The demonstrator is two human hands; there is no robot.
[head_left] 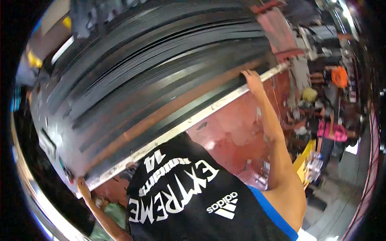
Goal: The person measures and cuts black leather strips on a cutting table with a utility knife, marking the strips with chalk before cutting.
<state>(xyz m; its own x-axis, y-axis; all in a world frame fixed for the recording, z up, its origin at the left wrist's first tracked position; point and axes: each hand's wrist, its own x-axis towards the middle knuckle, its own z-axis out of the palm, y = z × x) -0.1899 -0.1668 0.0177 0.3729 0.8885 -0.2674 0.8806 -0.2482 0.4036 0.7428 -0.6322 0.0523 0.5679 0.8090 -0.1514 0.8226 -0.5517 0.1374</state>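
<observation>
A long pale edge strip [189,122] runs diagonally across the view, along the front of a wide dark, streaked surface [161,76]. Just behind it lies a brown band [161,116]. My right hand [253,79] rests over the far right part of the strip, its fingers stretched onto the dark surface. Near the lower left end, my left hand [83,188] touches the strip with its fingers extended. I cannot make out anything held in either hand. My arms are spread wide apart.
Red metal panel [229,128] stands below the strip, in front of my body. A red frame part [277,32] is at the upper right. People in orange [339,76] and pink [331,131] are at right, near a yellow object [304,158]. Green cloth [112,219] shows at lower left.
</observation>
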